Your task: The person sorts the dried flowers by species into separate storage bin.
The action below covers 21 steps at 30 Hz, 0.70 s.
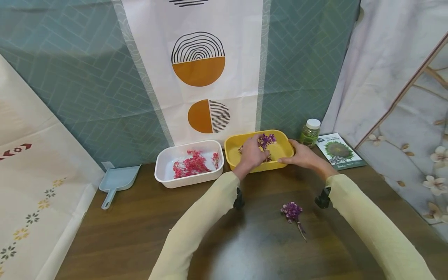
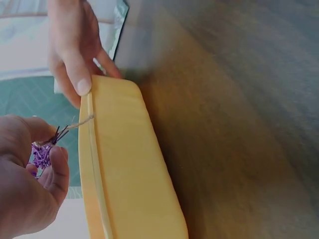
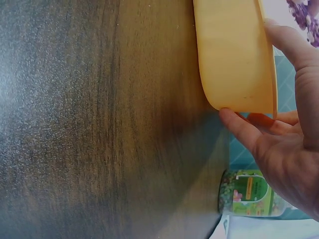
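Observation:
My left hand (image 1: pixel 252 152) is over the yellow tub (image 1: pixel 279 151) and pinches the thin stems of a dried purple flower bunch (image 2: pixel 42 155) between thumb and fingers. Some of the blossoms are behind that hand. At the tub's right end, my right hand (image 1: pixel 305 156) grips the wall, thumb on the rim and fingers around the corner. Another purple flower sprig (image 1: pixel 291 212) lies on the table in front of the tub, its stem pointing toward me. Left of the yellow tub stands a white tub (image 1: pixel 187 182) with dried red flowers (image 1: pixel 191 165) in it.
A lidded jar (image 1: pixel 310 134) stands just behind my right hand, beside a seed packet (image 1: pixel 339 151) with a large flower picture. A light blue dustpan (image 1: pixel 120 181) lies at the far left. Patterned cloth (image 1: pixel 297 66) hangs along the table's back edge.

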Available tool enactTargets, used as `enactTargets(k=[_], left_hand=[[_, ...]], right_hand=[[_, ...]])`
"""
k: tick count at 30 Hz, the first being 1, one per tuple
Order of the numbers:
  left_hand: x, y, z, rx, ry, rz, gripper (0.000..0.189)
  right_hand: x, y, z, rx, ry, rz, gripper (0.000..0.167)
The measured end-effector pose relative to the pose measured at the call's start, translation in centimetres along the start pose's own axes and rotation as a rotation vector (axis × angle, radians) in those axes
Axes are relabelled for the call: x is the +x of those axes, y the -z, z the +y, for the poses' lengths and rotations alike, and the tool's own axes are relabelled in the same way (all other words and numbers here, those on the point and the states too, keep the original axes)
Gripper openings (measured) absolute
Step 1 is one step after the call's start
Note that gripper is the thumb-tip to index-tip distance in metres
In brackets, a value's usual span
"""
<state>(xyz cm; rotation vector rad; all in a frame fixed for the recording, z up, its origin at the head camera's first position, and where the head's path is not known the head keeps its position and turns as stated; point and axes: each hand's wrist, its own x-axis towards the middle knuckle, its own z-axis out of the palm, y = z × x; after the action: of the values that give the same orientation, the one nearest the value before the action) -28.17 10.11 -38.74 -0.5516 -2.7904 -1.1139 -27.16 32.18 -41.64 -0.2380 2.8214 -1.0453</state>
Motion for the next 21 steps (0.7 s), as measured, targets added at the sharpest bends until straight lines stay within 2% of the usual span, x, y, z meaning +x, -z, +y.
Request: enactTargets(k=[6, 16, 21], left_hand=[[1.4, -0.7, 0.2, -0.009, 0.069, 0.02, 0.061], [2.6, -2.1, 0.4, -0.064, 0.132, 0.09, 0.059], [3.2, -2.9, 0.4, -0.087, 0.163, 0.105, 0.06]], right_hand=[[0.1, -0.1, -0.1, 0.0, 0.005, 0.0, 0.102], [0.1, -0.1, 0.4, -0.002, 0.042, 0.011, 0.101], [0.1, -0.2, 0.5, -0.001, 0.044, 0.022, 0.101]])
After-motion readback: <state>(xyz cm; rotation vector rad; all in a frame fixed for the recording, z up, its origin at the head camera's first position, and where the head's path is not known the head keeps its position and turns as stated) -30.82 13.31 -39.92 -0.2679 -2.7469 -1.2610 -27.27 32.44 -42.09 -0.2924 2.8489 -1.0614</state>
